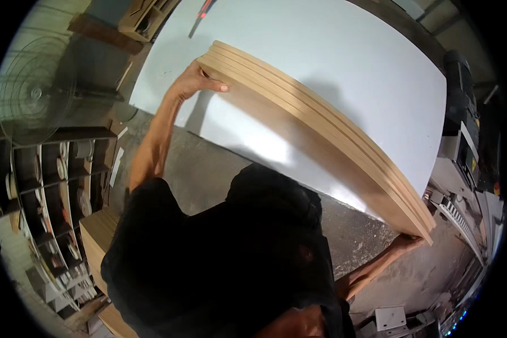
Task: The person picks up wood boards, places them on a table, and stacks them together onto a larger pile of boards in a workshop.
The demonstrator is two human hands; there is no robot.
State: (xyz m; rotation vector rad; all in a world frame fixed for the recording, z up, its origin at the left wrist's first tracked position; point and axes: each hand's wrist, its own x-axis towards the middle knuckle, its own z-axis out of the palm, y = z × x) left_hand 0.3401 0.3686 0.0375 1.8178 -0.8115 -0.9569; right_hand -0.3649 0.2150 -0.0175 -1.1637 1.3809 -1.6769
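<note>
A stack of several long wooden boards [315, 115] stands on edge across the white tabletop [377, 67], running from upper left to lower right. At its far left end my left hand [194, 81] is closed round the boards, the thumb lying along the near face. My right hand [409, 242] grips the opposite end from below, at the lower right; its fingers are partly hidden behind the wood. The boards look pressed together, with their light brown edges facing up.
A red-handled tool with a dark blade [200, 19] lies at the table's far left. Shelves with rolls of edging [56, 180] stand left, below a fan [36, 93]. More stacked boards [98, 231] are beside me. Machinery [462, 152] stands right of the table.
</note>
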